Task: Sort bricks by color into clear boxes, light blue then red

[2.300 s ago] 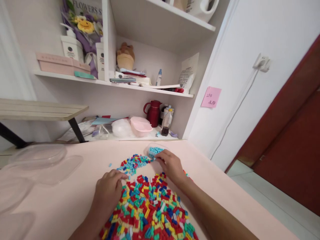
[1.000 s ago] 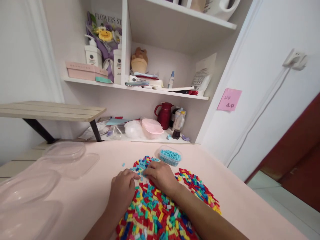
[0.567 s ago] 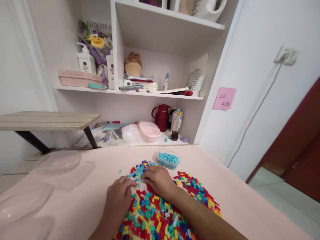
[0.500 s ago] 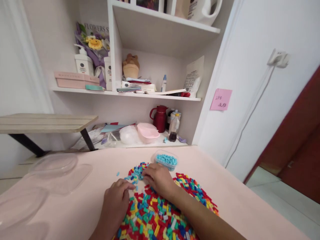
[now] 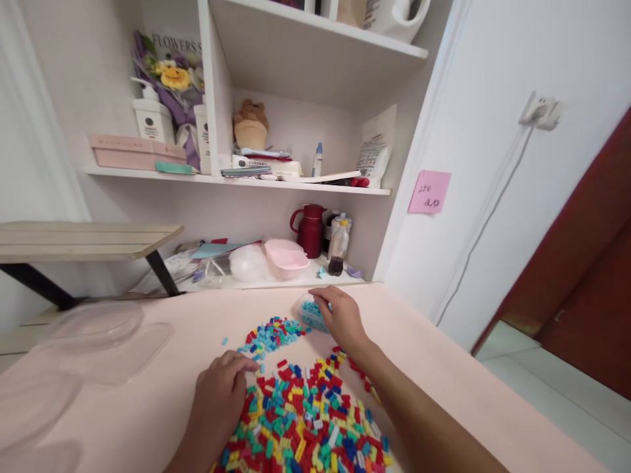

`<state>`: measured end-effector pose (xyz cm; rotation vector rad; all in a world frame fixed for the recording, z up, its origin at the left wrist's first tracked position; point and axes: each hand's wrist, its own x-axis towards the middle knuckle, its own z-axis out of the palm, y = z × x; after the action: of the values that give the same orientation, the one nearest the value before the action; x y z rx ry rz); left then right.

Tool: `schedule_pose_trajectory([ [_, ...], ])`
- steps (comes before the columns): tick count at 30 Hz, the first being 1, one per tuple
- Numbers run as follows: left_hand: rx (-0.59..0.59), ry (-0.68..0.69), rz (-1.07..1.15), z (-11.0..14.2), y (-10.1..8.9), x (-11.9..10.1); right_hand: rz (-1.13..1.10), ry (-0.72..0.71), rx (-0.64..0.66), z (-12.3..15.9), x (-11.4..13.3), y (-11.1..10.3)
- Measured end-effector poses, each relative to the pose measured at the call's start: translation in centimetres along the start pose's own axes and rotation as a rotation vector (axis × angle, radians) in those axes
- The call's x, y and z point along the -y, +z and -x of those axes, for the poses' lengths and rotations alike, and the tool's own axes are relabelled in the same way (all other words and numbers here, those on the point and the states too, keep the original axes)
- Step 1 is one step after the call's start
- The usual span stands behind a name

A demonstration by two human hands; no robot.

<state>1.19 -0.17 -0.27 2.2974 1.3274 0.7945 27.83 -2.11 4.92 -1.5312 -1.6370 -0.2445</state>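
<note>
A large heap of small mixed-colour toy building bricks [image 5: 300, 414] covers the near middle of the table. Behind it is a smaller pile of mostly light blue bricks [image 5: 276, 334]. My right hand [image 5: 345, 320] is above a clear plastic tub [image 5: 315, 325] that holds light blue bricks [image 5: 310, 309]. Its fingers are pinched together over the rim, and anything between them is too small to make out. At the heap's left edge my left hand [image 5: 219, 384] rests with curled fingers, its index fingertip beside a few loose light blue bricks. What lies under those fingers is hidden.
Clear plastic lids or tubs [image 5: 98, 325] lie at the table's left. A single light blue brick [image 5: 225, 341] sits apart. Behind the table, a shelf holds a pink bowl [image 5: 286, 256], a dark red jug [image 5: 310, 230] and a bottle of dark liquid [image 5: 338, 253].
My right hand has moved from the light blue pile, back and right, to over the tub. My left hand has stayed nearly in place. The whole view has shifted slightly.
</note>
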Motion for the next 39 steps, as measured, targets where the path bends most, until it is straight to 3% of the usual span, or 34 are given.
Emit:
schedule_pose_trajectory([
  [5,-0.023,-0.018,0.02,0.0,0.0,-0.1,-0.151,-0.127,0.244,1.4,2.8,2.4],
  [9,-0.057,-0.072,0.051,0.1,0.0,-0.4,-0.151,-0.264,0.408,3.1,4.3,4.0],
  [14,-0.065,-0.111,0.079,0.3,0.0,-0.8,0.01,-0.388,0.505,4.0,5.6,4.2],
  [18,-0.069,-0.076,0.036,0.4,-0.1,-1.0,0.108,-0.399,0.54,4.0,6.1,4.2],
  [25,-0.072,-0.047,0.047,0.3,-0.1,-0.7,-0.022,-0.226,0.369,3.1,4.7,4.0],
  [30,-0.082,-0.048,0.072,0.2,-0.1,-0.5,0.16,-0.074,0.098,0.9,1.9,1.5],
  [34,-0.086,-0.041,0.107,0.1,-0.3,-0.6,0.229,0.042,-0.023,-0.1,-0.3,-0.4],
  [39,-0.112,-0.062,0.193,0.2,-0.5,-0.7,0.012,0.119,-0.081,-0.1,0.0,-0.3],
])
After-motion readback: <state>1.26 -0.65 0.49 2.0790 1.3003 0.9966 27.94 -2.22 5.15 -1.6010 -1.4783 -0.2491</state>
